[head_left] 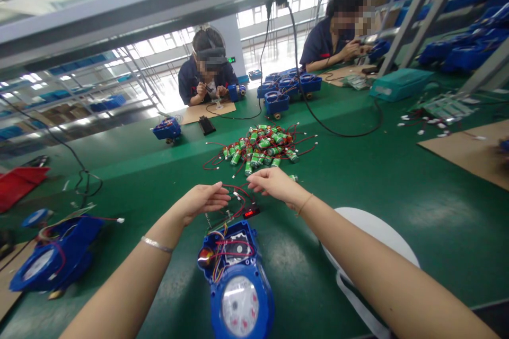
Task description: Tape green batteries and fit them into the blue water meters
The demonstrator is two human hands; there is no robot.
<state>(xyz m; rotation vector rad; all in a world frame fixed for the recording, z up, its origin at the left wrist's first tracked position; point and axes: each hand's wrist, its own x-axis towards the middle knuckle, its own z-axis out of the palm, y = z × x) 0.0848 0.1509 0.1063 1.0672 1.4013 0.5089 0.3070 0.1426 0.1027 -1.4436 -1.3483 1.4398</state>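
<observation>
Between the two hands, a thin red wire [237, 192] with a small white connector stretches just above an open blue water meter [235, 275], whose round dial faces up and whose compartment shows tangled leads. Left hand [204, 199] holds its fingers pressed together near the wire; right hand [274, 183] pinches its other end. One small red-digit display [251, 213] lies beside. Beyond sits one pile of green batteries [260, 148]; two co-workers sit opposite.

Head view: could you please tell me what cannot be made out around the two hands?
- Left hand: its fingertips hide any wire grip.
- Red wires: too thin to trace.
- Red display: digits too small.
- Blue meter: bottom cut by the frame edge.
</observation>
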